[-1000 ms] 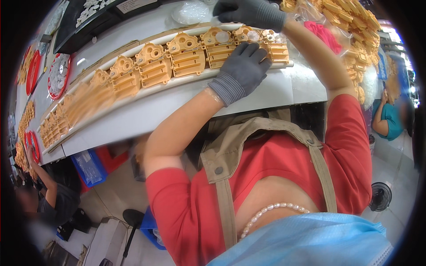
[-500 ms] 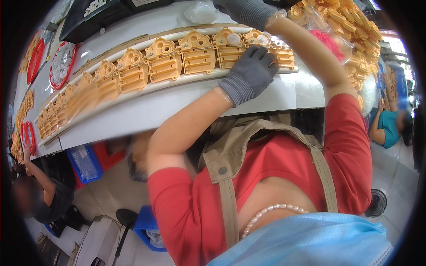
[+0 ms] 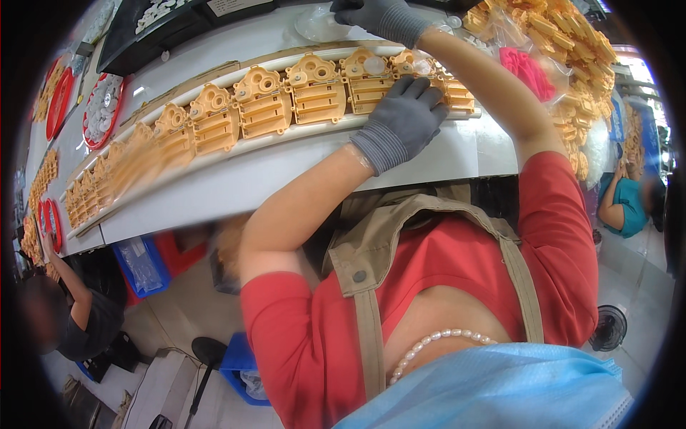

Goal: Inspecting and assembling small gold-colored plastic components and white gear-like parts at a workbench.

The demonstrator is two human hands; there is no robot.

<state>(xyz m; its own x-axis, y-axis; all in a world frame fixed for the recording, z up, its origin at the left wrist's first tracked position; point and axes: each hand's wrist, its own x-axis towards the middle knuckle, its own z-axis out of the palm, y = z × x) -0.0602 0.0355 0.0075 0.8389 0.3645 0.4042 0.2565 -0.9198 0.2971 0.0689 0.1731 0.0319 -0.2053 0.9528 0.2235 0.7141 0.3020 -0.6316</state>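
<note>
Worktable (image 3: pixel 214 186), head view: is extending below and leftward of the left hand.
Left hand (image 3: pixel 409 118): is curling over the row's right end; grip cannot be told.
Yellow housing row (image 3: pixel 318 89): is running leftward from the left hand.
Right hand (image 3: pixel 379 18): is reaching beside clear plastic (image 3: pixel 314 27); closure cannot be told.
Yellow heap (image 3: pixel 568 46): is lying right of both hands.

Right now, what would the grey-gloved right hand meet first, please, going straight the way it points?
The grey-gloved right hand would probably meet the clear, rounded plastic dish first; whether they touch now is unclear.
</note>
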